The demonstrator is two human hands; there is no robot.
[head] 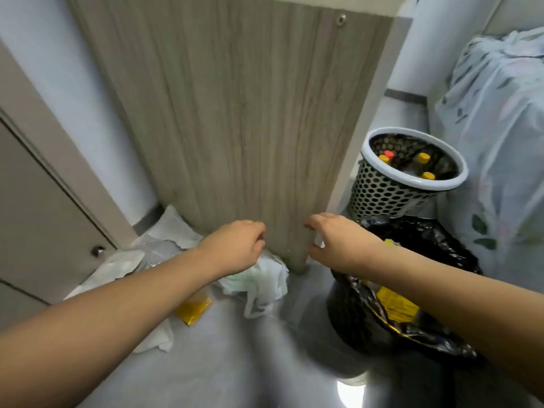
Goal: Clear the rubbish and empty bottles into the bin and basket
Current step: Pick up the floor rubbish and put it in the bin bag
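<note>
1. We are partway: four capped bottles (423, 158) are standing in the basket (382, 195), and the bin (353, 307) is holding wrappers.
2. We are leaving one white bag (262, 281), one yellow packet (192, 310) and some papers (123, 263) on the floor.
3. Our left hand (235, 245) is curling over the bag, grasp unclear; our right hand (335, 240) is hovering half-curled, holding nothing.

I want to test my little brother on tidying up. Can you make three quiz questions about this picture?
1. True or false: the perforated basket already holds bottles with yellow caps.
2. What colour is the bag lining the bin? A) black B) blue C) red
3. Which hand is over the crumpled white plastic bag on the floor?

Key: 1. True. 2. A. 3. The left hand; the right hand reaches near the wooden panel.
</note>
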